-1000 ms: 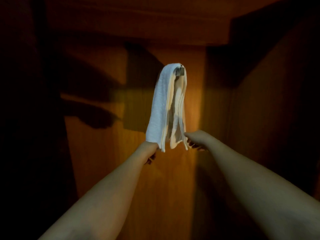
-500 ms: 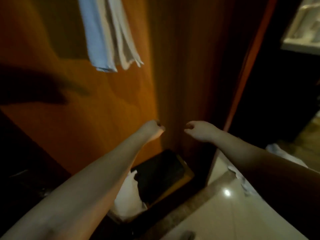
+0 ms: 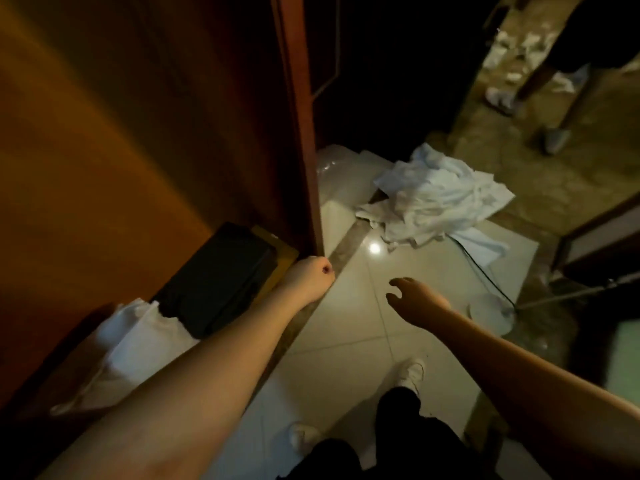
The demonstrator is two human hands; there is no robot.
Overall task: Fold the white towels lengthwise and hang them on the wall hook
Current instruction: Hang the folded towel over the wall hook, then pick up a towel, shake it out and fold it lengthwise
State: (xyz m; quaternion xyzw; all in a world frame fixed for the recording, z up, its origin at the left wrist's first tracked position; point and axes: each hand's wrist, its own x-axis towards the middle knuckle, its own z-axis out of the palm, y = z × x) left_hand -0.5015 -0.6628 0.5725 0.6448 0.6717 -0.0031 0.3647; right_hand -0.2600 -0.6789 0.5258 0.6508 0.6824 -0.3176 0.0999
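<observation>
Nearest: two white shoes on pale floor tiles, bare tile ahead. Left hand: fingers curled into a fist, holding nothing, just beside the wooden panel edge. Right hand: fingers loosely spread, empty, over the tiles. Left of the arm: black box, white bag. Farther: crumpled white towels heaped on the floor, cable alongside.

A black box is being seen low against the wooden wall, with a white bag just beside it; a dark cable is lying across the glossy tiled floor; another person's legs are standing far off.
</observation>
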